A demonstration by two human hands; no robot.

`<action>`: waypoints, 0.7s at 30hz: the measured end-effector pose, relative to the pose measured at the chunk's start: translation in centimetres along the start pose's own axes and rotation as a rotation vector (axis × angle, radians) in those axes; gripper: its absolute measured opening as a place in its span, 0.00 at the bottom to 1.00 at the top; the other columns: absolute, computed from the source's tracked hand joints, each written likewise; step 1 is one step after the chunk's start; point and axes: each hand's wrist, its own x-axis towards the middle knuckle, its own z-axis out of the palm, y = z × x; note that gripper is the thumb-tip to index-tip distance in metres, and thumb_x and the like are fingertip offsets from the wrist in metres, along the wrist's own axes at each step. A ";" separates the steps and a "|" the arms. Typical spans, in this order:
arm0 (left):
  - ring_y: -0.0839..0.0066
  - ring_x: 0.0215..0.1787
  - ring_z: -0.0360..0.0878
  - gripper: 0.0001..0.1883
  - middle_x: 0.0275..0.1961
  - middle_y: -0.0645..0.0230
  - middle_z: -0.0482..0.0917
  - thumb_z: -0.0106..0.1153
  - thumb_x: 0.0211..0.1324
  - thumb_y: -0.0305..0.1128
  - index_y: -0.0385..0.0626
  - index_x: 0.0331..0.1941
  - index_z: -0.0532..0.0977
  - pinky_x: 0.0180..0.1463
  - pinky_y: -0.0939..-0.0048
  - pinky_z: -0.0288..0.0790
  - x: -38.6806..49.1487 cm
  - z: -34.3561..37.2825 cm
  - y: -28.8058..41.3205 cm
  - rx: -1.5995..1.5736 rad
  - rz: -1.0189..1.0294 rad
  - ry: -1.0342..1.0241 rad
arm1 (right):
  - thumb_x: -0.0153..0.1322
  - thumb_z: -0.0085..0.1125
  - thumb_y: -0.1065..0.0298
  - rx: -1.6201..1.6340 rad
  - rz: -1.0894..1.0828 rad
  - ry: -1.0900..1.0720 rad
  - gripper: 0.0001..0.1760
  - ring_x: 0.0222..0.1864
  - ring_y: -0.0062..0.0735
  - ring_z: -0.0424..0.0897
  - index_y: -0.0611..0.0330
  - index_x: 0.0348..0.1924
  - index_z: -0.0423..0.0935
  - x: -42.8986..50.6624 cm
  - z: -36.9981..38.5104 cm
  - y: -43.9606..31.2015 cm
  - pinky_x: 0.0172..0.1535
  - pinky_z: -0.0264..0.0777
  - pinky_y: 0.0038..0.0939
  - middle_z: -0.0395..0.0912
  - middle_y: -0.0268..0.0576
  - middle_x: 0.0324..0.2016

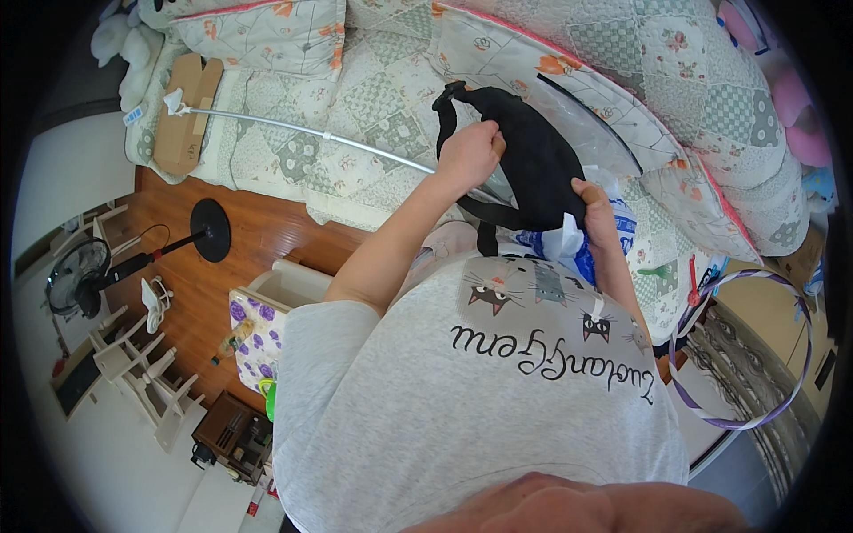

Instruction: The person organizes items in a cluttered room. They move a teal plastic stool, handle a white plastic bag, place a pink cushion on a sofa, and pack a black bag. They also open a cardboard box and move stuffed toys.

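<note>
A black cloth item with long straps [536, 150] is stretched out in front of my body, above the patchwork sofa cover. My left hand [470, 153] grips its left edge near the middle. Lower on the opposite edge, my right hand [595, 206] pinches the cloth, thumb on top. A dark ring or buckle [449, 95] sits at the item's far end, and one strap hangs toward my shirt. Blue and white plastic packaging [623, 226] lies beside and partly behind my right hand. Behind the cloth is a clear plastic bag [576, 126] with a black edge strip.
A silver telescopic pole [266, 122] crosses the sofa [373, 80] to a flattened cardboard box [186, 120]. Floral cushions [266, 40] line the back. A purple-and-white hoop [706, 416] is at right. At left are a standing fan [212, 230] and a table with a flowered cover [253, 333].
</note>
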 end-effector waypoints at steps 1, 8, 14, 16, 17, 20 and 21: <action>0.51 0.40 0.76 0.10 0.39 0.52 0.78 0.47 0.55 0.34 0.40 0.33 0.73 0.41 0.54 0.70 -0.6 -0.4 0.5 0.015 0.004 -0.038 | 0.68 0.54 0.60 -0.028 -0.026 0.017 0.12 0.30 0.18 0.69 0.59 0.28 0.76 -0.1 0.5 0.0 0.36 0.62 0.20 0.73 0.30 0.25; 0.55 0.36 0.77 0.07 0.32 0.58 0.78 0.50 0.53 0.34 0.45 0.30 0.74 0.37 0.56 0.70 -4.9 -0.2 4.9 0.011 0.129 -0.065 | 0.68 0.54 0.60 0.000 -0.066 0.092 0.13 0.31 0.19 0.71 0.62 0.31 0.77 1.3 2.2 1.4 0.38 0.63 0.20 0.75 0.31 0.26; 0.56 0.40 0.74 0.09 0.38 0.61 0.75 0.59 0.47 0.34 0.47 0.32 0.72 0.43 0.57 0.68 -7.0 -0.5 4.4 -0.048 0.319 -0.090 | 0.68 0.54 0.61 0.037 -0.035 -0.010 0.13 0.31 0.19 0.72 0.62 0.32 0.77 1.3 1.6 0.7 0.38 0.64 0.20 0.76 0.33 0.28; 0.56 0.47 0.71 0.15 0.44 0.61 0.73 0.64 0.43 0.33 0.48 0.37 0.72 0.49 0.58 0.65 -6.7 -1.1 3.4 -0.083 0.480 0.062 | 0.68 0.54 0.61 0.040 -0.033 -0.006 0.12 0.29 0.19 0.72 0.61 0.30 0.77 1.4 1.1 0.6 0.35 0.65 0.20 0.76 0.33 0.27; 0.57 0.50 0.69 0.19 0.46 0.62 0.72 0.65 0.41 0.32 0.48 0.40 0.71 0.52 0.58 0.63 -6.4 -1.4 3.1 -0.096 0.521 0.081 | 0.68 0.54 0.61 0.019 -0.053 -0.012 0.11 0.29 0.19 0.72 0.60 0.30 0.76 1.3 0.9 0.3 0.35 0.65 0.20 0.75 0.33 0.26; 0.63 0.61 0.63 0.31 0.52 0.68 0.70 0.67 0.38 0.33 0.52 0.52 0.67 0.63 0.54 0.54 -5.9 -1.9 1.8 -0.066 0.583 0.044 | 0.67 0.55 0.61 -0.003 -0.101 0.046 0.11 0.31 0.18 0.72 0.60 0.30 0.76 0.3 0.9 -0.9 0.37 0.64 0.20 0.75 0.32 0.27; 0.63 0.61 0.63 0.31 0.52 0.68 0.70 0.67 0.38 0.32 0.51 0.51 0.67 0.63 0.53 0.54 -5.6 -2.0 1.4 -0.011 0.577 0.020 | 0.67 0.55 0.61 0.002 -0.084 -0.001 0.11 0.32 0.19 0.72 0.60 0.31 0.76 0.4 0.5 -1.0 0.38 0.64 0.20 0.75 0.32 0.28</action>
